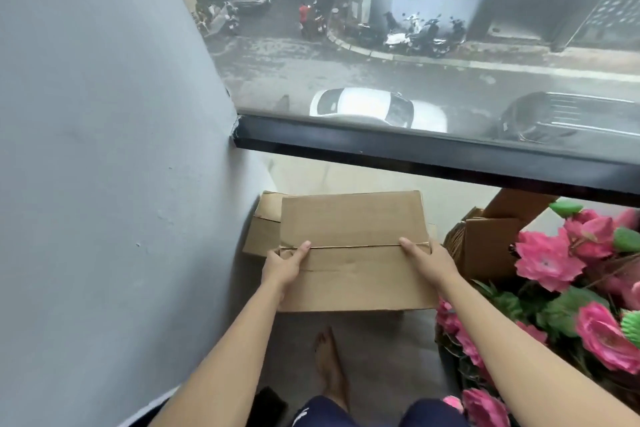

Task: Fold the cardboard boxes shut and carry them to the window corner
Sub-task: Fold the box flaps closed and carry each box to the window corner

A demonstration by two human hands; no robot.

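My left hand [284,265] and right hand [429,258] grip the plain brown cardboard box [353,239], flaps shut, its long axis running left-right.

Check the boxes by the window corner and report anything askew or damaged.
The held box sits offset on the lower box, leaving its left end uncovered. Its top flaps are creased and torn near the left hand. Nothing spilled.

Wall [104,149] left, flowers [554,263] right.
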